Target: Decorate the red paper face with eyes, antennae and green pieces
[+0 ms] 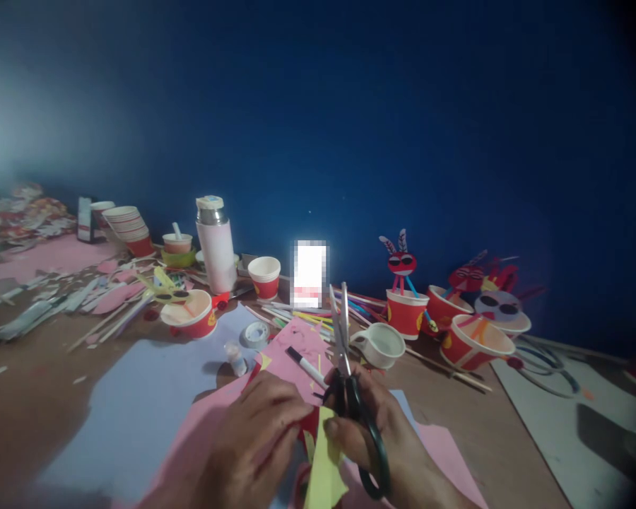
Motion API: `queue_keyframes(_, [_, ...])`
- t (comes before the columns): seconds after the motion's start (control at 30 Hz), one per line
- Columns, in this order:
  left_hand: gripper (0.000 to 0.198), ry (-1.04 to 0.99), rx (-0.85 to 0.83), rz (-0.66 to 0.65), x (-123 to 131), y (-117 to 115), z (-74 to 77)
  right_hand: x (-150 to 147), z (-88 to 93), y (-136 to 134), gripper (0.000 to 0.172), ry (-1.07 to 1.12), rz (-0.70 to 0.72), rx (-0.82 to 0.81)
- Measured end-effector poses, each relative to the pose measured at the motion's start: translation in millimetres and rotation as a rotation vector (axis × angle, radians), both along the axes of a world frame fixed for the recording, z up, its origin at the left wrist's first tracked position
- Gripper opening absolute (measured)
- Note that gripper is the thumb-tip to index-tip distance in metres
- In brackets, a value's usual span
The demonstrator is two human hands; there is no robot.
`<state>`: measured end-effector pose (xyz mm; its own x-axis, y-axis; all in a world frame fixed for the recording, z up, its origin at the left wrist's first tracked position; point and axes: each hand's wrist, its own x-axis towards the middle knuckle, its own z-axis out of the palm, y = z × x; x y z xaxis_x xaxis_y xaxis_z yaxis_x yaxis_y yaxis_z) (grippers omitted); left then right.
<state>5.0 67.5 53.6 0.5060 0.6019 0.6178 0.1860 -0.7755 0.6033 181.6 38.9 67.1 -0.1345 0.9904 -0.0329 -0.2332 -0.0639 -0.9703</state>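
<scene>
My right hand is wrapped round black-handled scissors, whose metal blades point up and are slightly apart. Its thumb also presses on a strip of yellow paper that hangs down toward me. Close on the left, my left hand has its fingers drawn together, their tips beside a small red piece. What the left fingertips pinch, if anything, is hidden. Pink paper and pale blue paper lie beneath the hands. A black-capped marker rests just beyond them.
A tape roll, small bottle and white mug stand close by. Behind are a flask, a paper cup and a bright phone screen. Red cups with paper figures stand right; paper scraps lie left.
</scene>
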Motion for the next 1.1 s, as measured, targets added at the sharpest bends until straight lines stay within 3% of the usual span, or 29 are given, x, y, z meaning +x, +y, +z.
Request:
queue_keyframes(0.13, [0.012,-0.101,-0.844,-0.069,6.9,-5.5,-7.2,0.8,-5.9,-0.7,0.039,-0.052,-0.040,0.072])
queue_keyframes(0.23, [0.018,-0.094,-1.091,-0.126,8.5,-7.8,-16.9,-3.3,-8.2,-2.7,0.038,-0.042,-0.074,0.105])
queue_keyframes(0.43, [0.025,-0.134,-1.011,-0.103,7.0,-8.3,-27.7,-5.7,-9.9,-6.1,0.034,-0.068,-0.071,0.096])
queue_keyframes(0.7, [0.017,-0.104,-0.947,-0.031,11.1,-9.4,-22.7,-7.9,-6.8,-6.6,0.039,-0.051,-0.110,0.014])
queue_keyframes(1.1, [0.020,-0.136,-0.960,-0.024,11.2,-9.3,-23.0,-10.4,-5.8,-5.8,0.032,-0.077,-0.146,0.018])
